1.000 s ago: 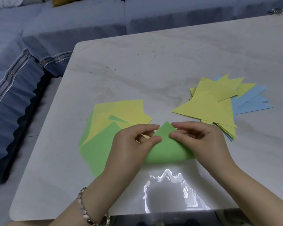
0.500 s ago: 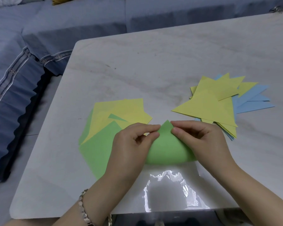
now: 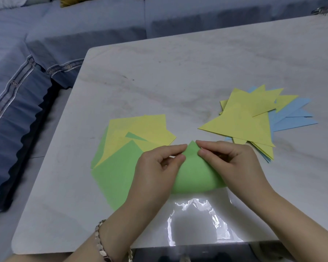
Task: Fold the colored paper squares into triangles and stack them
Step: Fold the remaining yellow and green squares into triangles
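Note:
A green paper square [image 3: 196, 171] is bent over on itself near the table's front edge, its fold still rounded and its two corners meeting at the top. My left hand [image 3: 155, 173] pinches that corner from the left and my right hand [image 3: 233, 163] pinches it from the right. Left of my hands lies a loose pile of flat squares [image 3: 138, 133], yellow on top of green. At the right sits a stack of folded triangles [image 3: 242, 121], yellow ones over blue ones.
Everything lies on a pale marble table [image 3: 178, 72], whose glossy front edge shows a bright glare. A blue sofa [image 3: 36, 53] runs along the table's left and far sides. A bracelet is on my left wrist.
Both hands have shifted slightly while pinching the green paper's top corners together. The curved fold has stayed rounded and the piles have not moved.

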Demonstrator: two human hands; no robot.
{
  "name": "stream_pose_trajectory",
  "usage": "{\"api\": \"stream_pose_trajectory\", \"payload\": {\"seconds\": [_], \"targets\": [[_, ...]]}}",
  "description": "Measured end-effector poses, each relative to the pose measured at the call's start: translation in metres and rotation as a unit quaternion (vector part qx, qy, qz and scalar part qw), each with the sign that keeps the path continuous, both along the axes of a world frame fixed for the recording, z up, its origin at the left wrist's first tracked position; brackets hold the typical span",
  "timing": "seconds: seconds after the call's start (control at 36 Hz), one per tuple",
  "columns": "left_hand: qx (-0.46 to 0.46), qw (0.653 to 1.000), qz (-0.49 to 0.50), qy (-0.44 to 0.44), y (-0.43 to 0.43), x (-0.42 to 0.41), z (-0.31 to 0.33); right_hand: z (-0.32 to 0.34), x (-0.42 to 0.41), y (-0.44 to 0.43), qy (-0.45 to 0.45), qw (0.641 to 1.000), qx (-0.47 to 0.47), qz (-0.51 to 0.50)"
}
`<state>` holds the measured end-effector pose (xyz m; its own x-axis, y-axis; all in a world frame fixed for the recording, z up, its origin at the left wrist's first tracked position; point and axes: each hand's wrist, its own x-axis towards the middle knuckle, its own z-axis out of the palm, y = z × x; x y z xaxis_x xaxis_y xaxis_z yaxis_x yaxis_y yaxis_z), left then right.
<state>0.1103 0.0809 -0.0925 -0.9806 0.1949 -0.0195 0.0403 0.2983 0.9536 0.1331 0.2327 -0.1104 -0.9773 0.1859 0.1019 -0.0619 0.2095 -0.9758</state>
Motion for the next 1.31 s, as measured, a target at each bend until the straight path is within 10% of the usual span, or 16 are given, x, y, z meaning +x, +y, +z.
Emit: {"api": "stream_pose_trajectory", "payload": {"seconds": [0.42, 0.64, 1.31], "targets": [[-0.107, 0.989, -0.082, -0.064, 0.016, -0.069, -0.014, -0.015, -0.037, 0.013, -0.029, 0.987, 0.155, 0.010], [-0.151, 0.988, -0.016, -0.020, 0.017, -0.088, -0.053, -0.046, -0.028, 0.003, 0.090, 0.881, 0.439, 0.153], [-0.083, 0.997, -0.002, 0.003, 0.006, -0.085, -0.079, -0.069, -0.007, -0.010, 0.171, 0.842, 0.468, 0.207]]}}
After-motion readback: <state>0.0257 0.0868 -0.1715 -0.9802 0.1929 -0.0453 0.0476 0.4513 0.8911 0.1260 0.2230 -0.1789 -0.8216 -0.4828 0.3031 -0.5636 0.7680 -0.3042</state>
